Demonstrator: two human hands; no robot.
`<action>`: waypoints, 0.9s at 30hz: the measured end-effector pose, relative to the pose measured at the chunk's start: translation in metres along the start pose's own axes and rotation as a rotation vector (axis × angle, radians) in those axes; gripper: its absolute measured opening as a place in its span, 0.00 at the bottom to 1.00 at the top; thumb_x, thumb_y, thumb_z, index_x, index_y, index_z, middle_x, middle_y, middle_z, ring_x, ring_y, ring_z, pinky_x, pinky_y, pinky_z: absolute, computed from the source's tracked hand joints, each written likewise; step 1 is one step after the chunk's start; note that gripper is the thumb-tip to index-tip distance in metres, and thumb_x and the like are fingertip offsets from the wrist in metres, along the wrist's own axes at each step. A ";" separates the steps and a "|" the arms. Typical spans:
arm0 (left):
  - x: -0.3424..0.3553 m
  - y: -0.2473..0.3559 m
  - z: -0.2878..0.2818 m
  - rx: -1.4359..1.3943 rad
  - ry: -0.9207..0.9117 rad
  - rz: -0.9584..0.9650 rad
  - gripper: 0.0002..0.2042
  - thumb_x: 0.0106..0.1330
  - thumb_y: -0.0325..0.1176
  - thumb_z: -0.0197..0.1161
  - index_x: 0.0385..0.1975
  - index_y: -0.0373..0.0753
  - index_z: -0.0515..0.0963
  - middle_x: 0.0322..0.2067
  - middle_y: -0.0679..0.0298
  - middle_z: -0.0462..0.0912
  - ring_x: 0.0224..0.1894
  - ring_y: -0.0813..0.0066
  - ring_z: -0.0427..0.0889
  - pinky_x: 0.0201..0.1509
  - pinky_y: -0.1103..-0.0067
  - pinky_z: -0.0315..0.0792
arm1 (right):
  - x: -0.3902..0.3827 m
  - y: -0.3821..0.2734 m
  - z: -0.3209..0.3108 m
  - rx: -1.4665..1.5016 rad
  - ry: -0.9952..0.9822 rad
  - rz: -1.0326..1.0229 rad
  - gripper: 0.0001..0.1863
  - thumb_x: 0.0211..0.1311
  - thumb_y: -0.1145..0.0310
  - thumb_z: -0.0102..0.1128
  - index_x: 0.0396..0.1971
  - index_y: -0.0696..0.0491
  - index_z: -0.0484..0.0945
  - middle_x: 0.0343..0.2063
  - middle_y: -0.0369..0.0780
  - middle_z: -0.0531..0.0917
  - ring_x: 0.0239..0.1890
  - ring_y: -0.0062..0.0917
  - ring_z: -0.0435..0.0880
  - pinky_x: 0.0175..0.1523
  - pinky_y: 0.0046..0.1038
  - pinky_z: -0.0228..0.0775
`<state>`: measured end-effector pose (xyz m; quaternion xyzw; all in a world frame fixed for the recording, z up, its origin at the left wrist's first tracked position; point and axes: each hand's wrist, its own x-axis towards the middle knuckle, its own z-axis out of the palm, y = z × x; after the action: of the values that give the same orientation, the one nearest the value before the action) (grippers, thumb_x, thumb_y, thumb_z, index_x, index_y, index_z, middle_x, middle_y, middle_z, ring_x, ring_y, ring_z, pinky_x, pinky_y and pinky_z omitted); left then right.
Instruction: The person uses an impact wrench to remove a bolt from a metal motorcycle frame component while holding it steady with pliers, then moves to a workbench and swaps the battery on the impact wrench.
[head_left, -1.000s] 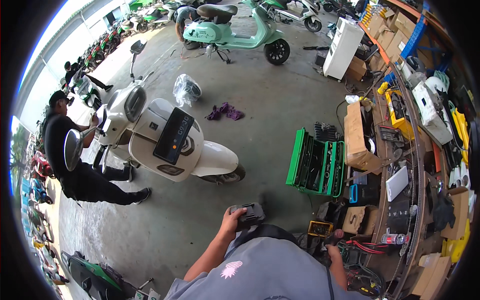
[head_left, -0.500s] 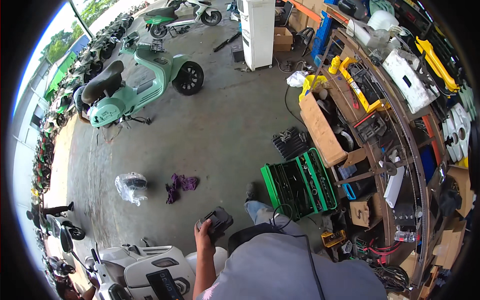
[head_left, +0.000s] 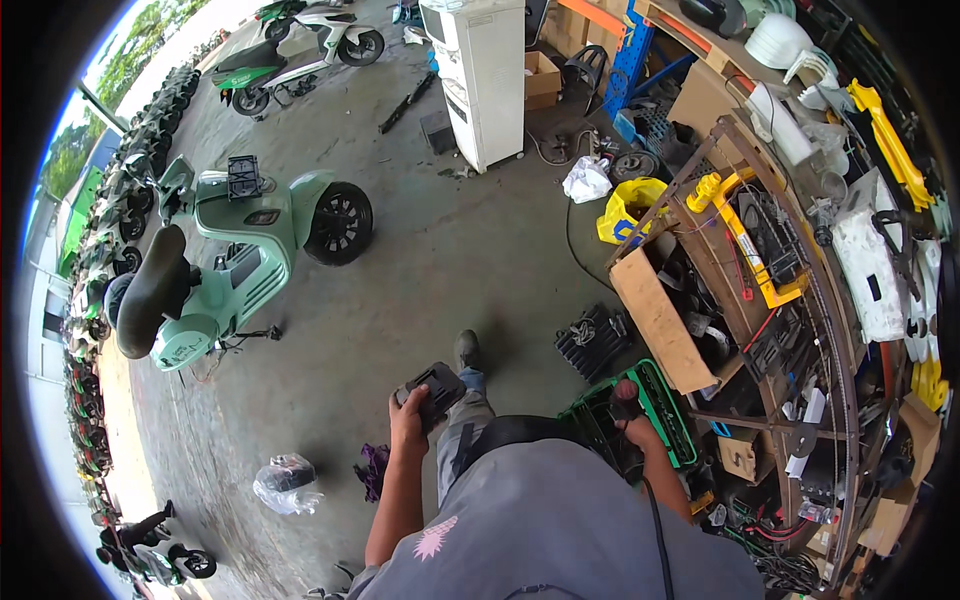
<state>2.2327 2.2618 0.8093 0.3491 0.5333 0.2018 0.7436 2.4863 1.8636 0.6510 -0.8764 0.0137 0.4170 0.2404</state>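
Note:
My left hand (head_left: 406, 420) is closed round a dark grey, blocky plastic part (head_left: 437, 393), held out in front of my body above the floor. Its exact kind I cannot make out. At the right, my right hand (head_left: 640, 432) grips a dark reddish, rounded object (head_left: 625, 396) that looks like the head of a hand-held power tool; most of it is hidden by the hand. Below that hand lies an open green toolbox (head_left: 665, 400), partly covered by my arm and body. A black ribbed case-like item (head_left: 592, 340) rests on the floor just beyond the toolbox.
A mint-green scooter (head_left: 235, 270) stands at the left. A plastic-wrapped part (head_left: 287, 485) and a purple cloth (head_left: 372, 472) lie on the floor. To the right, a cluttered metal-framed bench (head_left: 720, 270) holds a cardboard box (head_left: 655, 315). Farther off stands a white cabinet (head_left: 490, 90).
My view has moved forward and turned rightward. My right hand has come into view over the toolbox with the reddish object. My left hand still holds the dark plastic part.

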 end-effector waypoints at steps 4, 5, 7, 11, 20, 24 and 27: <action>0.107 0.071 0.057 0.124 -0.039 0.088 0.22 0.55 0.34 0.69 0.44 0.39 0.64 0.32 0.61 0.76 0.30 0.71 0.80 0.25 0.74 0.77 | 0.045 -0.111 0.007 0.129 -0.019 0.101 0.25 0.51 0.54 0.65 0.36 0.64 0.80 0.29 0.51 0.83 0.36 0.41 0.83 0.44 0.36 0.70; 0.126 0.090 0.082 0.182 -0.073 0.080 0.21 0.54 0.33 0.69 0.42 0.38 0.65 0.33 0.62 0.76 0.30 0.72 0.79 0.25 0.74 0.77 | 0.060 -0.126 0.005 0.077 -0.031 0.188 0.25 0.51 0.54 0.64 0.36 0.64 0.80 0.29 0.50 0.83 0.36 0.41 0.82 0.44 0.36 0.70; 0.161 0.124 0.150 0.226 -0.214 0.009 0.21 0.54 0.33 0.70 0.42 0.38 0.65 0.33 0.62 0.75 0.31 0.72 0.80 0.26 0.73 0.78 | 0.103 -0.113 -0.009 0.039 -0.053 0.350 0.25 0.52 0.54 0.63 0.38 0.63 0.80 0.32 0.49 0.83 0.36 0.38 0.82 0.44 0.36 0.70; 0.238 0.192 0.183 0.369 -0.192 -0.066 0.27 0.53 0.35 0.70 0.49 0.38 0.63 0.37 0.59 0.75 0.33 0.70 0.80 0.28 0.73 0.78 | 0.083 -0.227 0.004 0.008 -0.271 0.405 0.23 0.58 0.53 0.59 0.40 0.60 0.80 0.34 0.45 0.83 0.38 0.33 0.82 0.42 0.33 0.71; 0.436 0.240 0.360 0.696 -0.084 -0.026 0.34 0.48 0.30 0.73 0.53 0.35 0.59 0.39 0.58 0.74 0.38 0.68 0.80 0.33 0.75 0.76 | 0.189 -0.271 0.001 0.116 -0.353 0.427 0.25 0.57 0.52 0.59 0.43 0.60 0.79 0.37 0.49 0.83 0.41 0.38 0.82 0.44 0.36 0.71; 0.491 0.261 0.465 1.034 -0.202 0.198 0.35 0.42 0.33 0.76 0.52 0.33 0.65 0.44 0.55 0.75 0.46 0.65 0.77 0.50 0.71 0.72 | 0.260 -0.280 -0.018 -0.072 -0.372 0.283 0.25 0.57 0.52 0.60 0.44 0.59 0.79 0.38 0.51 0.82 0.42 0.40 0.82 0.45 0.37 0.71; 0.546 0.255 0.548 1.452 -0.399 0.413 0.38 0.41 0.33 0.75 0.56 0.37 0.65 0.50 0.49 0.71 0.50 0.51 0.75 0.54 0.64 0.71 | 0.325 -0.275 -0.045 -0.332 -0.273 0.114 0.26 0.57 0.52 0.60 0.46 0.59 0.79 0.39 0.53 0.82 0.42 0.41 0.82 0.46 0.37 0.71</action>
<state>2.9535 2.6345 0.7432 0.8702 0.3124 -0.1301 0.3581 2.7919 2.1444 0.5479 -0.8372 -0.0382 0.5412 0.0686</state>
